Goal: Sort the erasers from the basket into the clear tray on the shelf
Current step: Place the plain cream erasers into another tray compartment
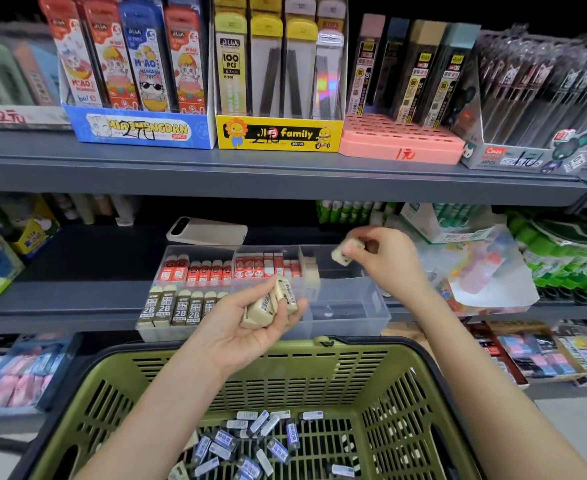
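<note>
Pinched cream eraser (342,255) between fingers of right hand (385,261) over clear tray (354,306) on shelf (77,296); clasped spare erasers (271,306) in left hand (247,336), fingers curled. Judged light, firm, slick-wrapped; best gripped across long sides.

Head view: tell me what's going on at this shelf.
A person is stocking erasers. The left hand holds a few cream erasers in its palm, while the right hand pinches a single eraser above the clear tray on the shelf. The tray already has rows of red-sleeved erasers and 2B erasers; its right side looks mostly empty. Blue-sleeved erasers lie in the green basket below.
</note>
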### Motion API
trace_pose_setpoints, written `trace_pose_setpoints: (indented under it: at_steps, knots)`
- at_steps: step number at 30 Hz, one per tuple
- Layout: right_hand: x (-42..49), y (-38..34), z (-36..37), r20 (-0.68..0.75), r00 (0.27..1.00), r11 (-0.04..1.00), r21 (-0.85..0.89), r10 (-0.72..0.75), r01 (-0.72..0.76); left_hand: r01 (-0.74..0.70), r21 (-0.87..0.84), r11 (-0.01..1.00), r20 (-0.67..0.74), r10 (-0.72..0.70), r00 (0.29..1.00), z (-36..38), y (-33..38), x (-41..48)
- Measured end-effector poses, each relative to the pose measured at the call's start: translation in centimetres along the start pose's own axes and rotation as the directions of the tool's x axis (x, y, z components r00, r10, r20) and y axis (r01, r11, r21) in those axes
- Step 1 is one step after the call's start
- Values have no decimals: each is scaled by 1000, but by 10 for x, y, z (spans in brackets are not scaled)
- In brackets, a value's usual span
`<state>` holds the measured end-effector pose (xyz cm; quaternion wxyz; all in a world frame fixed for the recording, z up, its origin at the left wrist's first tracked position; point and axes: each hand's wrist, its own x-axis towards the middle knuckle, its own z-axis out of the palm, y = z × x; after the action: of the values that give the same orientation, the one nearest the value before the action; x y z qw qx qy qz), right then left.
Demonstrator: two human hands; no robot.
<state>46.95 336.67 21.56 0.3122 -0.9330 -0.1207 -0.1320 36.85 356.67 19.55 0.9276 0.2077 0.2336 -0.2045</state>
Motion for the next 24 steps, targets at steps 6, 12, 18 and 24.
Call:
trace_pose_setpoints:
  at_steps: [6,12,18,24]
  knots:
    - [14,16,29,367,930,940,-316,-4,128,-23,29,999,-48,25,999,-2,1,-2]
    - [11,16,35,490,871,965,-240,28,104,-41,42,998,-70,43,997,-1,3,-2]
    - [-9,-4,22,285,951,978,-128,-124,166,-47,85,995,-62,52,997,1,3,0]
    - [-45,-51,4,436,821,910,350,-369,222,5,175,984,84,-20,996,3,2,1]
